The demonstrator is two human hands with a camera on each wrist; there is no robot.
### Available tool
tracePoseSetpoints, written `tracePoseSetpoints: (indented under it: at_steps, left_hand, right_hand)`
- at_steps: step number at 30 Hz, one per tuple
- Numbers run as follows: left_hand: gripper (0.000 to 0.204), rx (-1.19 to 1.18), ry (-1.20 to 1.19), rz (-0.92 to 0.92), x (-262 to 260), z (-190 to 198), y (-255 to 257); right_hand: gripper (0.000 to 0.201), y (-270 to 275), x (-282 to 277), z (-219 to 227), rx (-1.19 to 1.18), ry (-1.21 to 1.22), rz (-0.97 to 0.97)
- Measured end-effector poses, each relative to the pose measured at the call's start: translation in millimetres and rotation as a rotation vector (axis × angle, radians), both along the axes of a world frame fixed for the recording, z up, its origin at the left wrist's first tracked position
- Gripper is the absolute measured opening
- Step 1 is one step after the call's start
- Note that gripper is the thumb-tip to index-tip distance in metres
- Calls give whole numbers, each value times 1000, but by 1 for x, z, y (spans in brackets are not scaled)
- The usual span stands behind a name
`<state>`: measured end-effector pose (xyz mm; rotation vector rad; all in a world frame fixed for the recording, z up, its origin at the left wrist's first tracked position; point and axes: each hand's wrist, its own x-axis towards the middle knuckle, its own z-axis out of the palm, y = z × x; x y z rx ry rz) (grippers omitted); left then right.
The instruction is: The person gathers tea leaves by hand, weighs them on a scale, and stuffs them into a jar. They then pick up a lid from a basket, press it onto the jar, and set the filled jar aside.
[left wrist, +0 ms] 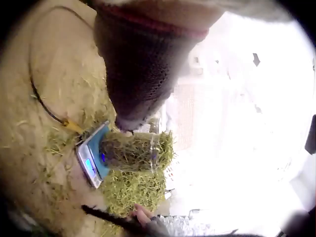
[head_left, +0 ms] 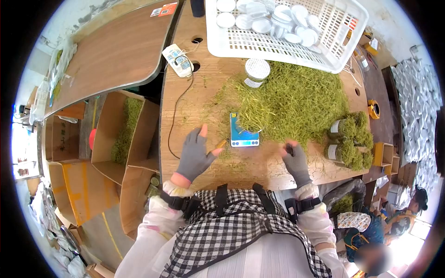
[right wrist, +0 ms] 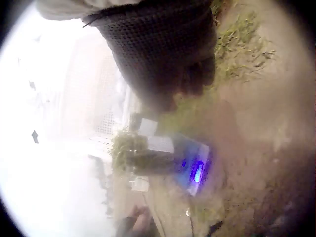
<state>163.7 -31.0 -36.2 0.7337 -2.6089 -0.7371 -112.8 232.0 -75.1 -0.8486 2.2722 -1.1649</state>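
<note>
A clear jar stuffed with dried green herb [left wrist: 131, 150] stands on a small blue kitchen scale [head_left: 244, 137] with a lit display. My left hand [head_left: 193, 155], in a grey fingerless glove, is left of the scale with fingers spread and nothing in them. My right hand [head_left: 296, 164], gloved alike, hovers to the scale's right with fingers bent. A thin black stick-like thing [left wrist: 108, 216] juts from its fingers in the left wrist view; its kind does not show. Beyond the scale spreads a wide heap of dried herb [head_left: 301, 99].
A white-lidded jar [head_left: 257, 69] is at the heap's far edge. Two filled jars [head_left: 337, 152] lie to the right. A white basket [head_left: 357, 18] with round lids stands at the back. A power strip [head_left: 178, 60] is far left; the scale's cable [head_left: 174, 120] loops across the table.
</note>
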Motion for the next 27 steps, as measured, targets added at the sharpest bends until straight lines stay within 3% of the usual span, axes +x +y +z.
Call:
tracePoseSetpoints:
  at_steps: [5, 10, 12, 15, 18, 22, 26, 27]
  left_hand:
    - [89, 42, 87, -127, -53, 28, -12]
    - [83, 9, 174, -190, -89, 39, -12]
    - [74, -63, 229, -203, -99, 35, -8]
    - [58, -168, 222, -182, -107, 33, -1]
    - [43, -329, 256, -195, -108, 30, 1]
    - [34, -343, 222, -187, -118, 31, 3]
    - [23, -389, 38, -199, -129, 42, 2]
    - [20, -405, -15, -211, -131, 44, 0]
  right_hand:
    - [59, -60, 4, 66, -44, 164, 98]
    - [66, -94, 12, 84, -85, 325, 143]
    - [61, -103, 18, 92, -59, 546, 246]
    - [53, -107, 24, 87, 17, 678, 300]
    - [41, -110, 23, 85, 20, 696, 289]
    - [30, -125, 19, 84, 154, 703, 323]
    - [27, -133, 10, 86, 248, 627, 335]
    - [24, -128, 8, 91, 155, 633, 369]
